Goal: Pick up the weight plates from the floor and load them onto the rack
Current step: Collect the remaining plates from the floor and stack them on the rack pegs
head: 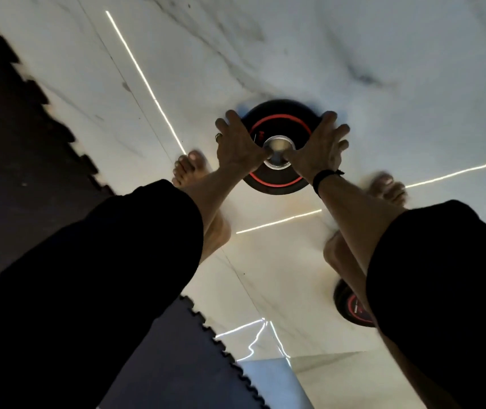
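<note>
Two hands on one weight plate (pixel 277 119), black with a red ring and a silver centre hub, lying flat on the white marble floor (pixel 354 54). Left hand (pixel 237 143) spread over the plate's left side, fingers draped over the rim, thumb reaching in to the hub (pixel 278 147); a ring shows on one finger. Right hand (pixel 323 143) mirrors it on the right side, fingers over the rim, thumb at the hub, black wristband (pixel 326 177) just behind the wrist. Both hands wrap the plate's edges in a grasp; whether the plate has left the floor, cannot tell. Frame is motion-blurred.

Bare feet planted either side of the plate: left foot (pixel 190 169) just beside it, right foot (pixel 388 187) near its other side. Black sleeves cover both upper arms.

Second plate (pixel 351 308), same black and red, flat on the floor lower right, mostly hidden behind the right forearm, well apart from the first. Dark interlocking mat (pixel 14 143) along the left edge, another mat piece (pixel 182 364) at the bottom. Bright light streaks reflect off the tiles.
</note>
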